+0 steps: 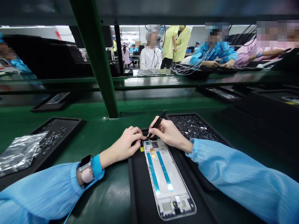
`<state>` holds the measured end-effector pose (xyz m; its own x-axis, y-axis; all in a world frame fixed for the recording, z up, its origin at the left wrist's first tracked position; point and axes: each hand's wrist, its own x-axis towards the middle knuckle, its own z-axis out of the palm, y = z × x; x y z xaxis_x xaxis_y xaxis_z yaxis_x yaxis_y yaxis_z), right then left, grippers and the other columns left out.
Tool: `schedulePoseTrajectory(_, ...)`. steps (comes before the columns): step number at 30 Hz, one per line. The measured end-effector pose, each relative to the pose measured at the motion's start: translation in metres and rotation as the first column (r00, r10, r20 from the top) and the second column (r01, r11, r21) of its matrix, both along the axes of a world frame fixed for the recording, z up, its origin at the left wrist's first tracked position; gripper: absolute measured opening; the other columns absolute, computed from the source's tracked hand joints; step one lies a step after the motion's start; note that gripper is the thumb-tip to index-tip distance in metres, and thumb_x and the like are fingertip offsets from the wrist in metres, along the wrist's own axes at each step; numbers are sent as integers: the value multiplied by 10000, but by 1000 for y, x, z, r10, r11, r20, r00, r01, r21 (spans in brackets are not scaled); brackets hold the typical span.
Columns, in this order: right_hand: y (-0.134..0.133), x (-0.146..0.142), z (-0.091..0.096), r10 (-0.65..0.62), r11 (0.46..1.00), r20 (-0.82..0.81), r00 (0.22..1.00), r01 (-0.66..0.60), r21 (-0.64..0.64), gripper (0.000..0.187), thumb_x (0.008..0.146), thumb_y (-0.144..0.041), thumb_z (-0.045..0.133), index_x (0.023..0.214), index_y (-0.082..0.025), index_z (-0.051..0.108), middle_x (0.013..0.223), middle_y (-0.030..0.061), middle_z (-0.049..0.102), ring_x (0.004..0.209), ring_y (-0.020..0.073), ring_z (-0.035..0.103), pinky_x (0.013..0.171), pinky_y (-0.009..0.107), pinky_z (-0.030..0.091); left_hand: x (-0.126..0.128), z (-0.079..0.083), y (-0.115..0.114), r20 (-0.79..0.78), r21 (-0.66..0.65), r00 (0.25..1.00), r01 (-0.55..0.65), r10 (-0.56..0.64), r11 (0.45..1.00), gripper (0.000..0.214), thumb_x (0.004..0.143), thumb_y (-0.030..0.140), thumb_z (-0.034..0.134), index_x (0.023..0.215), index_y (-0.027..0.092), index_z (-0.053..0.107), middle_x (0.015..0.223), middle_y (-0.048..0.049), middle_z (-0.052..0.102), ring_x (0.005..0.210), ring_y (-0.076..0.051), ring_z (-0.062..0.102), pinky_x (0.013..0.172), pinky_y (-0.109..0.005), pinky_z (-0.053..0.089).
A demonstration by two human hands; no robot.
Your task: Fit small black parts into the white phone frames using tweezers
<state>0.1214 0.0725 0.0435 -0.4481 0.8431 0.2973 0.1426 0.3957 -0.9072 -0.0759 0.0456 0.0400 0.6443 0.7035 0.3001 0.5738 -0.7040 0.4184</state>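
A silver phone frame lies in a black tray, with two blue adhesive strips along its inside. At its far end, my right hand is closed around a pair of black tweezers, the tip pointing down at the frame's top edge. My left hand reaches to the same corner, its index fingertip beside the tweezer tip. The left thumb and fingers are bent near the frame's upper left side. Whether a small part sits under the tips cannot be made out.
Small parts fill a black tray behind my right hand. On the left, another tray holds loose parts and a clear plastic bag. A green post rises ahead. Co-workers sit across the line.
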Motion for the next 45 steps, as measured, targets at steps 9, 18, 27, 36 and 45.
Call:
schedulePoseTrajectory(9,-1,0,1,-22,988,87,996,9,154,93,789,-240,561,765,-170,505,716,10,554,627,142,599,582,262,509,1,0,1,1,-1,1000,1,-1,1000,278,831,108,378,968,169,611,956,-62,553,889,-201,469,819,-362,397)
schedulePoseTrajectory(18,-2,-6,5,-72,954,206,976,7,301,87,806,-168,524,721,-150,520,667,0,536,577,105,511,524,214,392,1,0,1,14,-4,1000,3,-3,1000,263,837,113,374,951,163,606,955,-59,549,883,-196,456,816,-365,391)
schedulePoseTrajectory(27,-4,-7,5,-91,934,215,972,9,356,115,816,-200,511,712,-153,520,673,8,542,594,116,516,552,230,400,1,0,1,9,-13,1000,-1,1,1000,272,830,105,381,972,165,605,965,-60,547,897,-200,456,829,-365,392)
schedulePoseTrajectory(36,-3,-2,4,-101,990,124,987,87,114,139,812,-267,504,727,-157,512,653,29,588,589,155,604,539,259,488,1,0,0,4,-3,1000,1,-1,1000,281,833,110,366,961,160,611,953,-61,547,875,-194,459,813,-368,390)
schedulePoseTrajectory(45,-2,-1,3,-81,992,121,989,68,105,128,815,-257,512,732,-160,512,655,19,592,591,145,599,540,250,486,2,1,1,1,-7,1000,-5,5,1000,279,834,113,365,955,168,610,950,-59,550,876,-194,462,815,-366,390)
